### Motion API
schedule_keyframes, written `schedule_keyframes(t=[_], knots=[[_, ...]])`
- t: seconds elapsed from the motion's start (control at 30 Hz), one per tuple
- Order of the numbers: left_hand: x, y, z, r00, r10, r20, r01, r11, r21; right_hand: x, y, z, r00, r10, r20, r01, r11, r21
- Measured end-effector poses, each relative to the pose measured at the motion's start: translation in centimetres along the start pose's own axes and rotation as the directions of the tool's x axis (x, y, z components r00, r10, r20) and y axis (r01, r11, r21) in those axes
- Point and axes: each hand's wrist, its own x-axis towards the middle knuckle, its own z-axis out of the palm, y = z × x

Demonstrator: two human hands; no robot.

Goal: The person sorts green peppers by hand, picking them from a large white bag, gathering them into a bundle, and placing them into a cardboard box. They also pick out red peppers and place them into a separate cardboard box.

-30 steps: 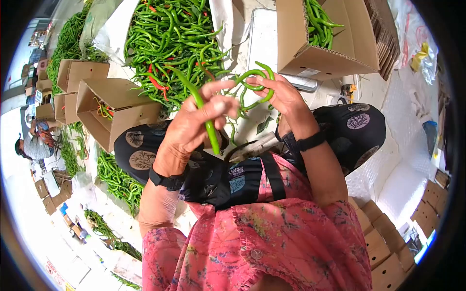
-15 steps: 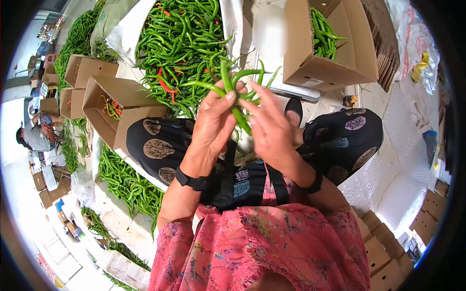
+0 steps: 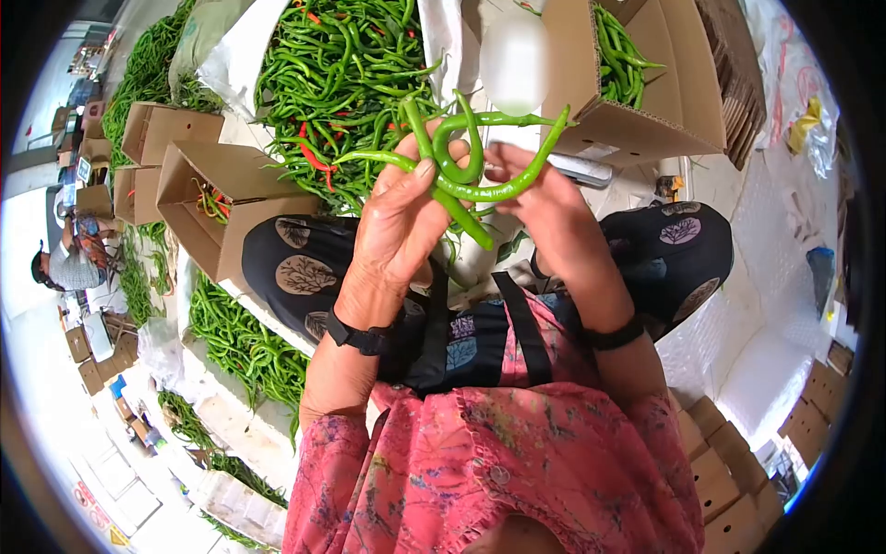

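Observation:
My left hand (image 3: pixel 399 208) is closed around several long green chili peppers (image 3: pixel 459 191), the thumb pressing them against the fingers. Some of these peppers are curved and reach across toward my right hand (image 3: pixel 565 220), while a straighter one slants down past the thumb. My right hand is slightly blurred beside them. Its fingers are bent but apart, partly behind a curved pepper, and I see nothing held between them. Beyond my hands lies a large heap of green chili peppers (image 3: pixel 346 69) with some red ones among them.
An open cardboard box (image 3: pixel 660 120) with green peppers stands at the upper right, next to flattened cardboard (image 3: pixel 734 88). Another open box (image 3: pixel 231 180) holds a few red and green peppers. More peppers (image 3: pixel 245 346) lie at lower left. A person (image 3: pixel 69 263) sits far left.
My right hand has moved right and away from the left hand. The curved peppers now spread wider between my hands, and my left hand has kept its hold.

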Motion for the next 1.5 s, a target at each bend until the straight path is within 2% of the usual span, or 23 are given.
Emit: schedule_keyframes(t=[0.07, 0.27, 0.37, 0.53, 0.6, 0.67, 0.7, 0.77, 0.8, 0.87, 0.93, 0.97, 1.0, 1.03, 1.07, 1.1, 1.13, 1.23, 1.27, 1.33, 1.4, 1.47, 1.5], knots=[[0.1, -0.1, -0.1, 0.991, -0.111, 0.078, 0.112, 0.994, -0.008, 2.1, 0.5, -0.5, 0.977, -0.096, 0.192, 0.040, 0.960, 0.278], [-0.4, -1.3, -0.9, 0.977, -0.215, 0.011, 0.214, 0.976, 0.028, 2.7, -1.4, 0.4, 0.914, -0.209, 0.349, 0.176, 0.977, 0.122], [-1.2, -0.2, -1.0, 0.980, -0.178, -0.089, 0.186, 0.978, 0.099, 3.3, -1.5, 0.2, 0.954, -0.273, 0.121, 0.268, 0.962, 0.058], [-4.8, 5.8, -0.5, 0.970, -0.013, -0.242, 0.084, 0.955, 0.283, 2.8, -8.5, -2.8, 0.863, -0.438, -0.253, 0.287, 0.836, -0.468], [-8.0, 11.6, -2.1, 0.977, 0.086, -0.195, 0.010, 0.895, 0.447, 2.6, -13.1, -4.3, 0.755, -0.571, -0.322, 0.163, 0.639, -0.752], [-12.6, 16.9, -3.7, 0.869, 0.351, -0.350, -0.026, 0.737, 0.675, 1.7, -17.7, -6.6, 0.840, -0.543, 0.012, 0.167, 0.238, -0.957], [-15.0, 18.8, -4.8, 0.811, 0.448, -0.376, -0.008, 0.651, 0.759, 2.3, -17.6, -8.9, 0.842, -0.539, 0.005, 0.161, 0.243, -0.957], [-20.3, 21.6, -8.2, 0.750, 0.486, -0.448, 0.162, 0.522, 0.838, 4.7, -17.0, -12.7, 0.401, -0.794, 0.457, 0.016, -0.493, -0.870], [-23.6, 22.9, -10.5, 0.738, 0.436, -0.515, 0.299, 0.472, 0.829, 4.2, -16.8, -11.1, 0.409, -0.788, 0.460, 0.027, -0.493, -0.869], [-32.6, 24.4, -18.7, 0.651, 0.273, -0.708, 0.574, 0.432, 0.695, 1.3, -15.7, -5.1, 0.649, -0.752, -0.120, 0.136, 0.269, -0.954], [-37.8, 22.5, -21.9, 0.602, 0.259, -0.756, 0.758, 0.112, 0.642, 1.1, -10.3, -2.7, 0.855, -0.496, -0.153, 0.197, 0.583, -0.788], [-40.4, 22.0, -26.0, 0.678, 0.368, -0.636, 0.733, -0.410, 0.543, 2.2, -6.3, -4.0, 0.865, -0.480, 0.146, 0.333, 0.332, -0.882], [-41.8, 22.2, -29.0, 0.781, 0.382, -0.494, 0.544, -0.805, 0.236, 2.7, -1.7, -4.6, 0.959, -0.266, 0.097, 0.248, 0.625, -0.740], [-37.9, 21.1, -26.9, 0.727, 0.469, -0.502, 0.659, -0.681, 0.319, 3.4, 3.0, -5.1, 0.977, -0.161, 0.142, 0.214, 0.708, -0.673], [-30.4, 19.3, -21.0, 0.517, 0.543, -0.662, 0.851, -0.406, 0.332, 4.0, 5.7, -4.5, 0.993, 0.119, -0.002, -0.080, 0.654, -0.752], [-28.3, 19.2, -21.0, 0.651, 0.457, -0.606, 0.743, -0.221, 0.631, 4.5, 9.4, -4.8, 0.977, 0.210, -0.035, -0.179, 0.723, -0.667], [-23.9, 17.2, -19.5, 0.695, 0.437, -0.571, 0.510, 0.259, 0.820, 5.2, 12.8, -5.0, 0.952, 0.300, -0.057, -0.278, 0.773, -0.570], [-12.2, 14.2, -18.4, 0.939, 0.219, -0.264, 0.211, 0.239, 0.948, 7.6, 18.4, -5.8, 0.915, 0.394, -0.092, -0.389, 0.796, -0.464], [-8.2, 13.9, -18.4, 0.987, 0.135, -0.088, 0.098, -0.069, 0.993, 8.4, 20.2, -6.0, 0.915, 0.394, -0.087, -0.387, 0.794, -0.468], [-1.7, 10.4, -23.7, 0.932, 0.182, -0.313, 0.243, 0.324, 0.914, 9.8, 22.8, -6.5, 0.984, 0.113, -0.138, -0.178, 0.638, -0.749], [4.9, 8.8, -23.9, 0.979, 0.197, -0.045, 0.079, -0.168, 0.983, 11.1, 22.4, -5.8, 0.988, 0.121, -0.094, -0.140, 0.470, -0.871], [9.6, 6.9, -25.9, 0.992, 0.098, -0.079, 0.121, -0.577, 0.808, 11.9, 23.2, -5.0, 0.996, 0.046, 0.072, 0.062, 0.187, -0.980], [11.0, 5.9, -27.0, 0.992, 0.094, -0.081, 0.120, -0.573, 0.811, 12.5, 23.7, -4.7, 0.975, 0.217, 0.047, 0.019, 0.127, -0.992]])
